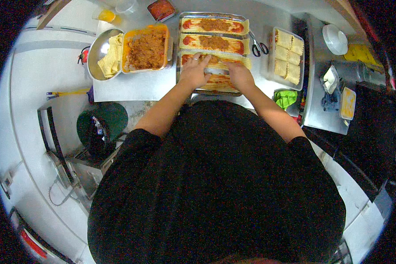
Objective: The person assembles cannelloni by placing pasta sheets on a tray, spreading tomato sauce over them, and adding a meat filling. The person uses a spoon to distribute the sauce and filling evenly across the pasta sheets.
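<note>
A metal tray (178,57) holds several long ridged pasta sheets lying side by side. On the farthest sheet (192,23) and the second one, brown minced filling lies in the middle with red sauce toward both ends. My left hand (195,72) rests over the left part of the third sheet, fingers outstretched. From the right, my right hand (239,75) reaches to the filling on that same sheet, its fingertips extended onto it. Both hands partly hide the filling there. Nearest me, a fourth sheet (218,82) shows red sauce below my hands.
Left of the tray stand a tub of minced filling (145,48) and a steel bowl (92,66) with pasta sheets. Scissors (257,47) lie to the right, beside a container of filled pasta pieces (288,57) and a green cloth (285,99). A red-sauce container (161,9) sits behind.
</note>
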Action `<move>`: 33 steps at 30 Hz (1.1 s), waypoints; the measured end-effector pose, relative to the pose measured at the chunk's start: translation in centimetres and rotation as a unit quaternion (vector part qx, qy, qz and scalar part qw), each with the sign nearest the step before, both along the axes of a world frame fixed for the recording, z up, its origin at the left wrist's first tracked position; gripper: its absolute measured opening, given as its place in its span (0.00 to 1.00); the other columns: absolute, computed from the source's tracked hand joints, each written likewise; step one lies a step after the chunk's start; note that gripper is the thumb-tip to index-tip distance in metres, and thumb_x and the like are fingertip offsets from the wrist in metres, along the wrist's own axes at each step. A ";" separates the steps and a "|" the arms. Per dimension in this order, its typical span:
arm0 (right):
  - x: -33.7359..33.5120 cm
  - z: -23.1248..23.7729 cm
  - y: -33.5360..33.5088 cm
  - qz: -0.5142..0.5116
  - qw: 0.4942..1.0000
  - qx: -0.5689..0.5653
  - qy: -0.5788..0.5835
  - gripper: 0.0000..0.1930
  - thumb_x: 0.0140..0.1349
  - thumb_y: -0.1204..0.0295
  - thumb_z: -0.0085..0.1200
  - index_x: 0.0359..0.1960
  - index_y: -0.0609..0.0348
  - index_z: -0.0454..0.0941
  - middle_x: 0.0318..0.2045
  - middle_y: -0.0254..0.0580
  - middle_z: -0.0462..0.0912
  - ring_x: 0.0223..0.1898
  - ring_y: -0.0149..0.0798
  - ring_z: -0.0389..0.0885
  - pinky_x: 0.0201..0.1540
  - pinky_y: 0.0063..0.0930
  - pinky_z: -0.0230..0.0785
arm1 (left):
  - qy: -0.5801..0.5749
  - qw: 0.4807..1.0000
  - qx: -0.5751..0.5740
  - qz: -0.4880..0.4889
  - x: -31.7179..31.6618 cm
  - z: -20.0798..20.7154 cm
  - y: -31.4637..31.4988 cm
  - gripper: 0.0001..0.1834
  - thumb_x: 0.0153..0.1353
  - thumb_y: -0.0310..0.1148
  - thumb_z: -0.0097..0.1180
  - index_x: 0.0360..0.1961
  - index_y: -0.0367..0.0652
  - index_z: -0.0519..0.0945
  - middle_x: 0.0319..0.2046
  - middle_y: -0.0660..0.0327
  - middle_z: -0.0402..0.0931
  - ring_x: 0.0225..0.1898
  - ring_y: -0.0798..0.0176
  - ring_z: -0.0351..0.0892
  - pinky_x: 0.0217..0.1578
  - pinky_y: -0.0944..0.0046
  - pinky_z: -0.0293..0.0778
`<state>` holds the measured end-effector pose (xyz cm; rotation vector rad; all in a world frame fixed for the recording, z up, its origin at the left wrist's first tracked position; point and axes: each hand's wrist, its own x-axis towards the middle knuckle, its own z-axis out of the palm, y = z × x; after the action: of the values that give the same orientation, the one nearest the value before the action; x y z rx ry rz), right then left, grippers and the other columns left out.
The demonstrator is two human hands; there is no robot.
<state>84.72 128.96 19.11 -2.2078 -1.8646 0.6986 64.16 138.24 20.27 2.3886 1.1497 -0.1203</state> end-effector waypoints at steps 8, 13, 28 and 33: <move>1.3 -1.0 0.2 0.033 0.996 0.060 0.063 0.20 0.65 0.72 0.48 0.59 0.54 0.79 0.45 0.61 0.86 0.46 0.61 0.86 0.51 0.56 0.78 | -0.026 0.997 0.051 0.045 0.4 -0.7 -1.9 0.40 0.61 0.47 0.64 0.75 0.64 0.65 0.74 0.48 0.56 0.70 0.36 0.63 0.72 0.43 0.59; 1.7 -0.5 0.2 0.034 0.997 0.036 0.054 0.19 0.69 0.75 0.44 0.59 0.57 0.80 0.49 0.61 0.85 0.50 0.60 0.84 0.55 0.51 0.76 | -0.026 0.997 0.060 0.048 0.6 -1.1 -2.1 0.39 0.61 0.46 0.64 0.74 0.66 0.66 0.73 0.47 0.58 0.70 0.37 0.64 0.72 0.44 0.59; 1.9 0.4 0.7 0.053 0.995 0.050 0.060 0.23 0.65 0.74 0.45 0.62 0.51 0.78 0.50 0.61 0.85 0.49 0.62 0.85 0.55 0.54 0.77 | -0.021 0.995 0.054 0.084 1.0 -1.8 -1.5 0.38 0.56 0.48 0.63 0.71 0.59 0.74 0.74 0.50 0.57 0.70 0.40 0.62 0.72 0.46 0.58; 2.8 3.1 -0.8 0.034 0.994 0.091 0.048 0.19 0.68 0.72 0.47 0.60 0.53 0.78 0.45 0.61 0.85 0.46 0.62 0.85 0.51 0.54 0.77 | -0.018 0.998 0.041 0.050 0.6 -2.0 -1.5 0.37 0.58 0.50 0.63 0.71 0.63 0.73 0.75 0.52 0.56 0.73 0.39 0.58 0.73 0.43 0.56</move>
<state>87.54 128.18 22.20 -1.9732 -1.8818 0.6065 64.74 136.74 18.24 2.3887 1.2775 0.0021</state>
